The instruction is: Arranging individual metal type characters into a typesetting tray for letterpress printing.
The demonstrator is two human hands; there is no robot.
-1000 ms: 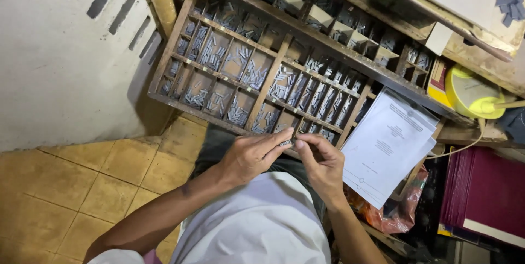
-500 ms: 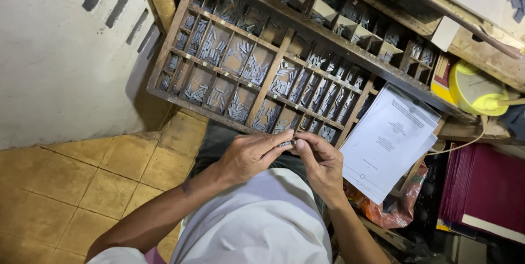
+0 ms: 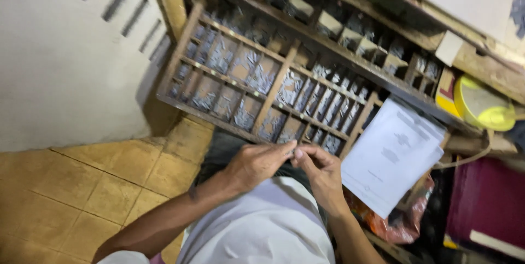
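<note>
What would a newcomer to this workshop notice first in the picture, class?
The wooden compartment tray, tilted across the upper middle, is packed with small grey metal pieces. Just below it, the left hand and right hand meet fingertip to fingertip over something tiny. A white printed sheet lies to their right.

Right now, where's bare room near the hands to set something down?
The yellow tiled floor, between the white wall and the left hand, lies bare. The wooden compartment tray is packed with small metal pieces. Right of the right hand, the paper sheet and bags crowd in.
</note>
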